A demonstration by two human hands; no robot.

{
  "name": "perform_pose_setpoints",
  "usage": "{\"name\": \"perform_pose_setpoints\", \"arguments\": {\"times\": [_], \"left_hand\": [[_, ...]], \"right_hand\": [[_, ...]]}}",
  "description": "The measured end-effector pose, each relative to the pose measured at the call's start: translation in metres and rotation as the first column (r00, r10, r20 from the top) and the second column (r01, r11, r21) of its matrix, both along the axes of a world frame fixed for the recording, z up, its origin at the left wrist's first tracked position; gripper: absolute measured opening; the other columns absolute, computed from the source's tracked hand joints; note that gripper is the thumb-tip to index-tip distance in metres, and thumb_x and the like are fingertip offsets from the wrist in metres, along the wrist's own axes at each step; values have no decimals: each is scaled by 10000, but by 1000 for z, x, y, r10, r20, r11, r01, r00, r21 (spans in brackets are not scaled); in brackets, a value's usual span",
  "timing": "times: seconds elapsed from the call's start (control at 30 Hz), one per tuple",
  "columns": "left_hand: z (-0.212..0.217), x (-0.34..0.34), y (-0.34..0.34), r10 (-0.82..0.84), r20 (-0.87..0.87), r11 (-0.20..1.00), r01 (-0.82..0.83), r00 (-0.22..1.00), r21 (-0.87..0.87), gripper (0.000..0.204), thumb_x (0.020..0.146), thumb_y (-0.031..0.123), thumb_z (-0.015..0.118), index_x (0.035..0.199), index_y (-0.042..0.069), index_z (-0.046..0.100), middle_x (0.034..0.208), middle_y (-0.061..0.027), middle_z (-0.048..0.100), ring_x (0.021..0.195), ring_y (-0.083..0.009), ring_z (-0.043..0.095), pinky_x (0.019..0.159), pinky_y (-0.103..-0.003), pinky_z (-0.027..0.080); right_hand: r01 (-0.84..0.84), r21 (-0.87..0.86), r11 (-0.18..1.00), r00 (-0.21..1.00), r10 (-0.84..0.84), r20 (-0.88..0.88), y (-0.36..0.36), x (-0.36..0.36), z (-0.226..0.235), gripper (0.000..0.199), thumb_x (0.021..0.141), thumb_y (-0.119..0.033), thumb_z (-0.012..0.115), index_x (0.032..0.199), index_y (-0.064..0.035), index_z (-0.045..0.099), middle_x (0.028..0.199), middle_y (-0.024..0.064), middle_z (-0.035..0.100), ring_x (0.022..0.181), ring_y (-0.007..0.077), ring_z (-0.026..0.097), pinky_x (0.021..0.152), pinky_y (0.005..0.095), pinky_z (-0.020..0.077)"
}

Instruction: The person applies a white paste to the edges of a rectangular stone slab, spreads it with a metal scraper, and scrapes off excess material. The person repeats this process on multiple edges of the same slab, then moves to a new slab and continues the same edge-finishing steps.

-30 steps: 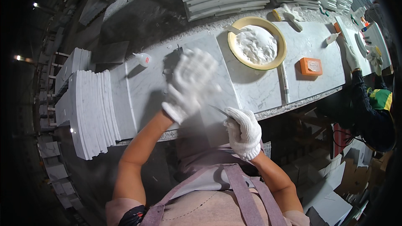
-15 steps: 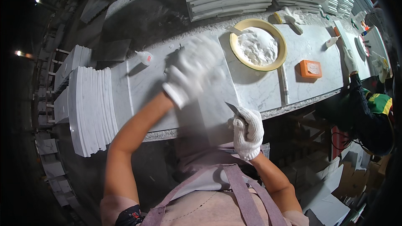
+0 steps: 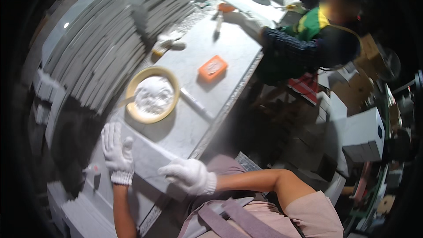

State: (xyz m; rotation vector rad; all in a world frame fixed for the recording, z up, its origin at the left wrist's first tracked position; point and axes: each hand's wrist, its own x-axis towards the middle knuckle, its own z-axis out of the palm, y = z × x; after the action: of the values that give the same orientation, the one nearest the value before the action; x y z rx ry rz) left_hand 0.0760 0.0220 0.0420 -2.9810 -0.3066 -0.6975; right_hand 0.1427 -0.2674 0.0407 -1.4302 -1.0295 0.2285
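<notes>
Flat and spread, the gloved left hand [image 3: 117, 152] presses the marble slab [image 3: 150, 161]; right hand [image 3: 188, 175] curls loosely onto its near edge.

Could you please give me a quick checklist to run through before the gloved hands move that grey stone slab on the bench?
1. Left hand in a white glove, flat on the grey stone slab: ok.
2. Right hand in a white glove, at the slab's near edge: ok; firmness of grip: cannot tell.
3. Yellow round bowl of white powder stands right beside the slab's far end: not ok.
4. Orange rectangular block lies well away from the slab: ok.
5. Co-worker in a dark sleeve leans over the marble bench farther along, apart from the slab: ok.
</notes>
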Motion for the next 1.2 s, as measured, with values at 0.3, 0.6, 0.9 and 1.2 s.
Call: {"name": "perform_pose_setpoints", "arguments": {"times": [0.3, 0.6, 0.9, 1.2], "left_hand": [[-28, 50, 60, 286, -165, 811, -331, 944, -482, 507, 1118, 437, 522, 1442, 62, 626, 1446, -182, 646, 1325, -378, 606, 1122, -438, 473], [-26, 60, 83, 373, -170, 883, -405, 912, -237, 480, 1104, 419, 537, 1370, 45, 675, 1393, -177, 683, 1320, -375, 603, 1134, -458, 455], [-3, 52, 109, 520, -181, 845, -473, 835, 249, 491, 1108, 464, 479, 1351, 89, 683, 1270, -163, 730, 1178, -352, 668, 1029, -462, 509], [18, 37, 99, 527, -219, 849, -503, 821, 162, 406, 1074, 390, 560, 1295, 86, 714, 1208, -153, 752, 1125, -343, 697, 998, -465, 528]], "right_hand": [[-38, -11, 999, 998, 37, -48, -8, 2, -5, 352, 940, -88, 735, 1286, -106, 671, 1013, 112, 709, 903, 341, 716, 768, 432, 587], [-17, 2, 1000, 999, 17, -31, -6, 4, -6, 396, 922, -133, 767, 1310, -154, 691, 991, 82, 711, 881, 325, 700, 738, 424, 571], [-25, -9, 1000, 1000, 25, -17, -8, 5, -4, 380, 914, -130, 769, 1288, -147, 704, 975, 75, 706, 877, 310, 700, 733, 422, 575], [-34, -9, 999, 999, 34, 11, -6, 5, -7, 369, 921, -140, 763, 1285, -143, 705, 1013, 64, 711, 890, 305, 699, 738, 418, 581]]}}
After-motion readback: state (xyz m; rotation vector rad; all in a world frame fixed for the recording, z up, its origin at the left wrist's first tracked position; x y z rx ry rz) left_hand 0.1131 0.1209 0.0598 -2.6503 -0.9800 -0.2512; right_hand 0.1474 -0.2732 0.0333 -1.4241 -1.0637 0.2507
